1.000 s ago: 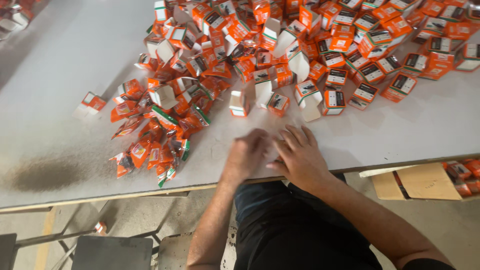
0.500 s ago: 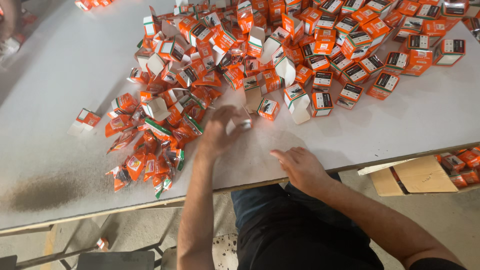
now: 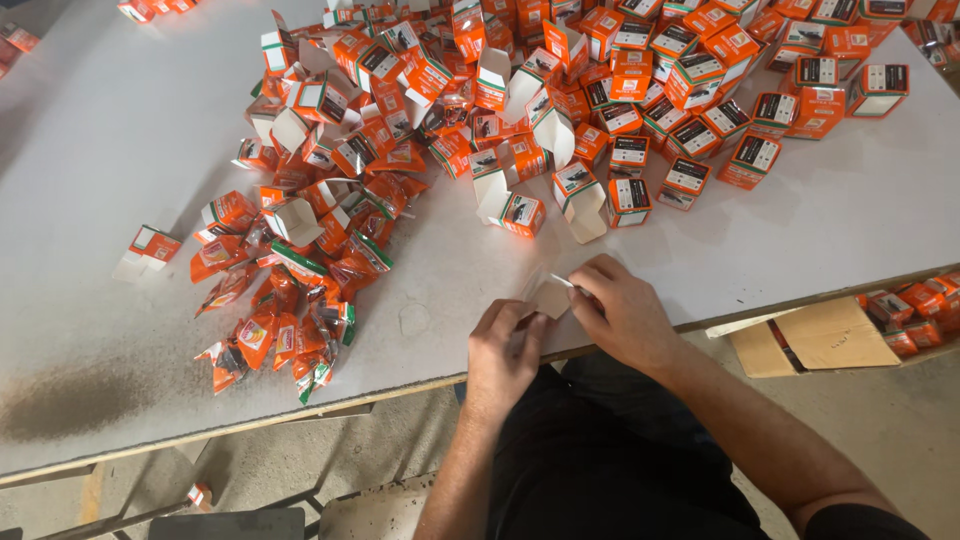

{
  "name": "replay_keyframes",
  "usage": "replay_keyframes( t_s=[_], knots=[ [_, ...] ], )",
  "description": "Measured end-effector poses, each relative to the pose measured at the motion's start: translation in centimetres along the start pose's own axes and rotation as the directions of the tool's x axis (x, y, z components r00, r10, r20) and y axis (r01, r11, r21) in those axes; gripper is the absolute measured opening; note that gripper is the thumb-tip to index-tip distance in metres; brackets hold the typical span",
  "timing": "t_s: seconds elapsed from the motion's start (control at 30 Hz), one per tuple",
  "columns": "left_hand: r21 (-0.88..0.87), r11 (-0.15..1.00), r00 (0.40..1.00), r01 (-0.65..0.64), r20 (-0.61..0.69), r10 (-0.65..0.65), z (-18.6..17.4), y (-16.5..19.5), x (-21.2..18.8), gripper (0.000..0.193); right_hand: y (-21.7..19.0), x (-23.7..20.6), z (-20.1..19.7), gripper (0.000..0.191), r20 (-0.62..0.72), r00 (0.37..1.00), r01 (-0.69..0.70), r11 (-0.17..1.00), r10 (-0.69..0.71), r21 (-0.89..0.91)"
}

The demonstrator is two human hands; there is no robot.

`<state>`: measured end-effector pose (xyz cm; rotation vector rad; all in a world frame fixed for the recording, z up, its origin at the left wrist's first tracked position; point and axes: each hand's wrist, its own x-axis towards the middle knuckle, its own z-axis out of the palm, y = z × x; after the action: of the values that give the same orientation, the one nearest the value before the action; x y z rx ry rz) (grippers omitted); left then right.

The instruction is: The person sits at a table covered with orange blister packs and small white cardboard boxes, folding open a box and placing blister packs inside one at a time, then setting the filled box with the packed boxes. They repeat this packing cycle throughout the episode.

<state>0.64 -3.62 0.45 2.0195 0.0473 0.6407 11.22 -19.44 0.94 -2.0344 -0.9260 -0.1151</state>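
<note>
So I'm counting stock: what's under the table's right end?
An open cardboard box on the floor, orange packs beside it. The table hides anything farther under.

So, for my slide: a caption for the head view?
Both hands, left hand and right hand, hold a small white box beside orange cartons.

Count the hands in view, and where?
2. Left hand and right hand sit together at the table's near edge, both on a small pale carton. No others visible.
</note>
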Motion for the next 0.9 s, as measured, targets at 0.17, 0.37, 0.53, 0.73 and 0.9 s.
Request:
replay_keyframes(
  t_s=[0.17,0.37,0.53,0.73,0.9],
  knots=[
    [0.143,0.978,0.987,-0.154,0.066,0.145,0.3,-0.3,-0.1,0.027,-0.4,1.2,-0.4,0.024,-0.048,0.999,-0.023,0.999,0.021,-0.042],
    [0.357,0.923,0.989,-0.144,0.015,0.149,0.2,-1.0,-0.1,0.030,1.6,1.0,-0.2,0.009,0.073,0.992,-0.097,0.995,0.099,-0.031],
    [0.363,0.883,0.951,-0.297,0.027,0.309,0.6,-0.4,-0.2,0.050,2.0,0.5,0.8,0.015,0.110,0.990,-0.070,0.990,0.084,-0.120],
    [0.267,0.952,0.989,-0.147,0.027,0.145,1.4,-1.7,1.2,0.056,1.0,-1.3,-1.4,0.040,0.014,0.946,0.321,0.926,-0.324,-0.197],
    [0.194,0.977,0.995,-0.091,0.065,0.080,1.2,-2.4,0.8,0.063,1.8,-3.8,-3.8,0.055,0.252,0.953,0.253,0.900,-0.169,-0.356]
  ],
)
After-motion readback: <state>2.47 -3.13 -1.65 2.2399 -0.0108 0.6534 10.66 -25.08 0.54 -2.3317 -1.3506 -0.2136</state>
